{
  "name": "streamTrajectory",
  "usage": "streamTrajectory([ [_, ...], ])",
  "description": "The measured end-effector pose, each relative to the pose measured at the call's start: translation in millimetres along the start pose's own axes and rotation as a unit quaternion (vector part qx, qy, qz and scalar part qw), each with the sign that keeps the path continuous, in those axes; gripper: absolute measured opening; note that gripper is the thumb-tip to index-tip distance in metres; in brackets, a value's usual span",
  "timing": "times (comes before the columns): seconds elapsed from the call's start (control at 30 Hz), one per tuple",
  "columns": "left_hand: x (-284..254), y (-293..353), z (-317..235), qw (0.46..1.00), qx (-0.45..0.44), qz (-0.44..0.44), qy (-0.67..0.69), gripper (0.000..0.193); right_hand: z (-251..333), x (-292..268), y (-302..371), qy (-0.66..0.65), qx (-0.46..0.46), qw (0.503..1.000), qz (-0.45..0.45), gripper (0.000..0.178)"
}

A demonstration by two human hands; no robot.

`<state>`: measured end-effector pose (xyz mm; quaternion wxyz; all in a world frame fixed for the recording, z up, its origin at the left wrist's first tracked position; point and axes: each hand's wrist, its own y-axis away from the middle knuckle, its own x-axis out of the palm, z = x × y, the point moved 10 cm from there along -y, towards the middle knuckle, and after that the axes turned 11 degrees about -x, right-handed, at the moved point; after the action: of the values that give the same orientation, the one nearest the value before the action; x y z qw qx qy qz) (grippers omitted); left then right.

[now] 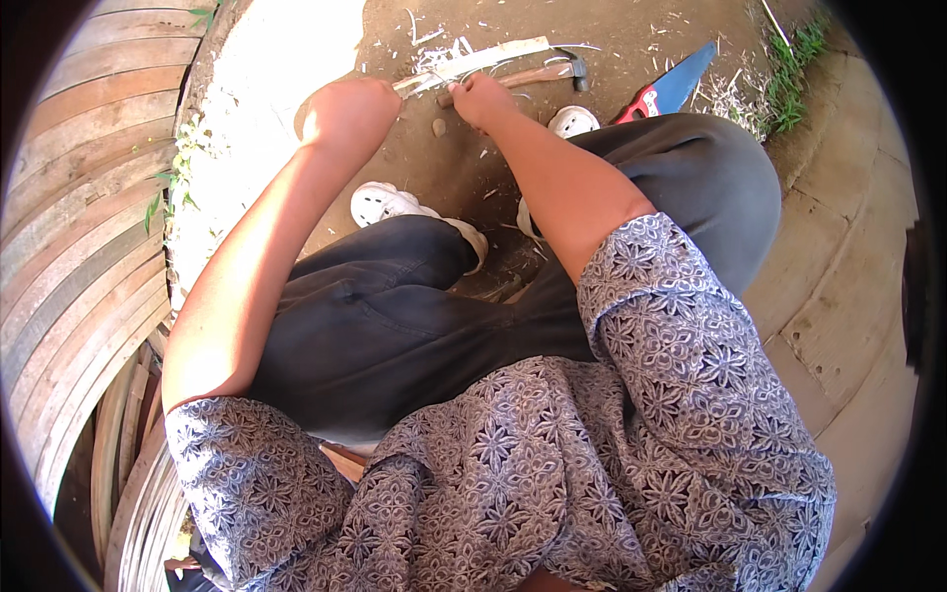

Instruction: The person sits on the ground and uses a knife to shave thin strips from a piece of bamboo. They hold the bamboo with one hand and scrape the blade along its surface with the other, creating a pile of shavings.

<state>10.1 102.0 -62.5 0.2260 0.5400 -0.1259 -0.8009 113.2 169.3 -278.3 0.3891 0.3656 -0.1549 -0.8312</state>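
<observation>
My left hand [347,111] is closed in a fist, with the end of a thin pale wood sliver [424,86] showing at its knuckles. Between the two hands this sliver spans a short gap, and the fingers of my right hand [481,103] pinch it near its other end. A wider pale strip of wood or bamboo [503,52] lies just beyond the hands, slanting up to the right. Under and beside my right hand rests a hammer [538,75] with a wooden handle and dark head. What lies inside the left fist is hidden.
To the right, by my knee, lies a saw with a blue blade [684,79] and red handle [639,105]. Curled shavings [449,54] litter the dirt ground [631,30]. White shoes [380,202] stand below my hands. Wooden slats [89,187] line the left; paving [838,257] lies right.
</observation>
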Motion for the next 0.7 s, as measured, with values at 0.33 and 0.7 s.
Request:
streamTrajectory([
  [0.33, 1.0, -2.0, -2.2, 0.999, 0.016, -0.039, 0.03, 0.006, 28.9, -19.5, 15.8, -0.111, -0.067, 0.992, -0.009, 0.046],
  [0.7, -3.7, 4.0, -1.1, 0.999, 0.014, -0.045, 0.027, 0.004, -7.2, -5.4, -3.6, 0.009, 0.03, 0.999, 0.022, 0.05],
])
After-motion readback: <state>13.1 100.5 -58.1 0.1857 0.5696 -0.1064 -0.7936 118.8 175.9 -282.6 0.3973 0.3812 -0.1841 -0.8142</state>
